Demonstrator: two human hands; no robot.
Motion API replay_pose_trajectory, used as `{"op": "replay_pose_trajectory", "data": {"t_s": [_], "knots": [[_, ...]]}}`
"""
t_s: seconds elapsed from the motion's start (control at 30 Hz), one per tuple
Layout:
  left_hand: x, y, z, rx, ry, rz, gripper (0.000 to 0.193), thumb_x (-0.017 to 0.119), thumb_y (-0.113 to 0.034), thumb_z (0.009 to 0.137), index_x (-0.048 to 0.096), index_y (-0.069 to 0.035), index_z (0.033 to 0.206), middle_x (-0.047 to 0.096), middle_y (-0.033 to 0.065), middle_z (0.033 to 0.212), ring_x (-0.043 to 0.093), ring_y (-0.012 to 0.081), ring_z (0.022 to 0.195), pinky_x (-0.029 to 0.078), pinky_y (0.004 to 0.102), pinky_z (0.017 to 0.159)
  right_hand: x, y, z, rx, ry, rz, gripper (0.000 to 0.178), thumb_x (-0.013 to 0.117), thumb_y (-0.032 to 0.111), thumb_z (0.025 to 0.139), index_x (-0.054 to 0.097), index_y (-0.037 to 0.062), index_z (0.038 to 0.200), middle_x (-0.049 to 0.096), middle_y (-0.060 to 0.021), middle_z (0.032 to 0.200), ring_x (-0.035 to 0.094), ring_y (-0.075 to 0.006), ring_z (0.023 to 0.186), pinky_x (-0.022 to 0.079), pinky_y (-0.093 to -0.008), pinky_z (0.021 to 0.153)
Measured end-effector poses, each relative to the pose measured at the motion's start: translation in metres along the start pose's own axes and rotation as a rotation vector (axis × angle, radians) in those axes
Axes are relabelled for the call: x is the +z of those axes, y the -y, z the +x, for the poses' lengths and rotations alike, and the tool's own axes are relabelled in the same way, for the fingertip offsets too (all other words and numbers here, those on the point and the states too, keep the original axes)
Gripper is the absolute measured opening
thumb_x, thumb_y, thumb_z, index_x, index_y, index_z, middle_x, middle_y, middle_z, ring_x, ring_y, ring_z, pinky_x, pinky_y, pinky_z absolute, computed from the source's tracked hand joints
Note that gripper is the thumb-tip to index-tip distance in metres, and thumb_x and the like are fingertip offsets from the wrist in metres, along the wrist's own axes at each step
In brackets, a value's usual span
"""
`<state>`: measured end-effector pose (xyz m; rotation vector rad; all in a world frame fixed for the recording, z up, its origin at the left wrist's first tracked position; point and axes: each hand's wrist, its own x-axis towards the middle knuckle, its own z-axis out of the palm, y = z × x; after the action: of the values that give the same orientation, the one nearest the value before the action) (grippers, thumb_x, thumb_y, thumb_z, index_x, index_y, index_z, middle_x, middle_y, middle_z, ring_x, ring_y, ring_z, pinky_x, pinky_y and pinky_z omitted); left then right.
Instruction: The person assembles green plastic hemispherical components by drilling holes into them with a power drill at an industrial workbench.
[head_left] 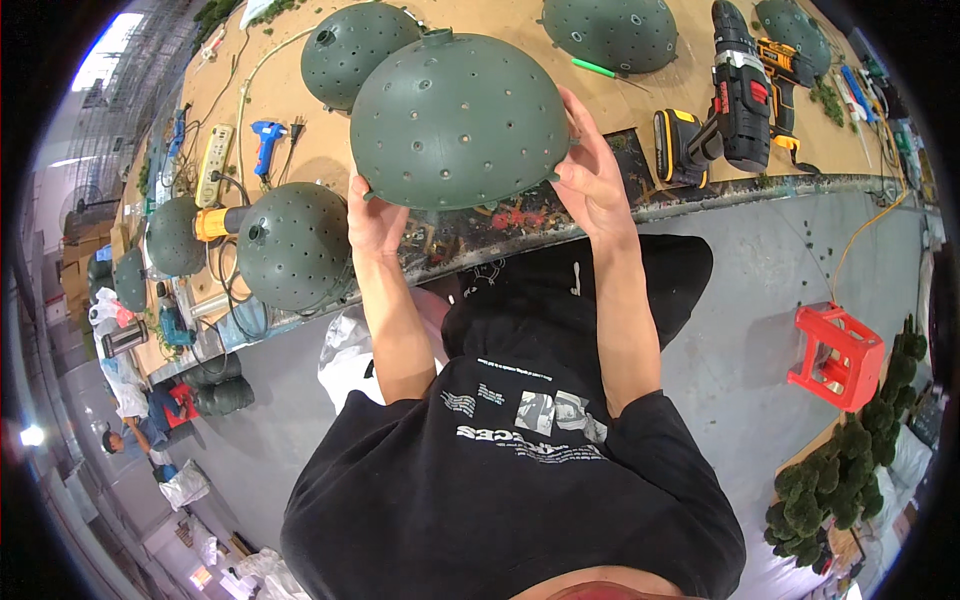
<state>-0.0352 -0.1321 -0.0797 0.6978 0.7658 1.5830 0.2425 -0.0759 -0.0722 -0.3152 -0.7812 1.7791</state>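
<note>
Between my two hands I hold up a dark green plastic half-dome point(455, 125), dotted with small holes and topped by a short round neck. My left hand point(376, 215) grips its lower left rim, and my right hand point(592, 170) grips the right rim, thumb toward me. Part of the fingers of both hands is hidden behind the dome. Just behind it rests another green dome point(350, 55) on the brown work table point(480, 18). To the left, a further holed dome point(292, 245) sits at the table's front edge.
A black drill point(740, 100) and a yellow-black power tool point(785, 80) stand at right, near another dome point(610, 35). A blue glue gun point(267, 145) and a power strip point(213, 165) lie left. A red stool point(838, 355) stands on the floor. Another person point(125, 437) is far left.
</note>
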Motion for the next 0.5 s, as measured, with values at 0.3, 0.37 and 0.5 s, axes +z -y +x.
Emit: {"op": "replay_pose_trajectory", "data": {"t_s": [0.3,0.37,0.5], "knots": [[0.006,0.004,0.007,-0.017,-0.001,0.045,0.054,0.071,-0.050,0.091,0.067,-0.017,0.133,0.057,0.0058,0.148,0.048,0.0285,0.141,0.031,0.0516,0.121,-0.005,-0.009,0.008,-0.004,-0.033,0.065,0.089,0.074,0.017,0.083,0.029,0.0005,0.158,0.046,-0.0150,0.151,0.047,-0.0268,0.139,0.037,-0.0458,0.116],[0.004,0.008,0.012,0.032,0.002,0.099,0.062,0.072,-0.053,0.090,0.063,-0.016,0.139,0.053,0.0069,0.152,0.045,0.0298,0.143,0.028,0.0520,0.122,-0.009,-0.011,0.015,0.015,-0.043,0.148,0.089,0.071,0.008,0.085,0.022,0.0000,0.159,0.047,-0.0194,0.148,0.051,-0.0285,0.135,0.044,-0.0479,0.109],[-0.003,0.014,0.021,-0.003,0.053,0.145,0.081,0.072,-0.059,0.088,0.048,-0.015,0.152,0.046,0.0103,0.157,0.042,0.0326,0.146,0.033,0.0566,0.120,-0.017,-0.020,0.031,0.017,-0.065,0.140,0.089,0.070,0.008,0.087,0.020,-0.0014,0.160,0.050,-0.0210,0.140,0.054,-0.0297,0.129,0.045,-0.0489,0.107]]}}
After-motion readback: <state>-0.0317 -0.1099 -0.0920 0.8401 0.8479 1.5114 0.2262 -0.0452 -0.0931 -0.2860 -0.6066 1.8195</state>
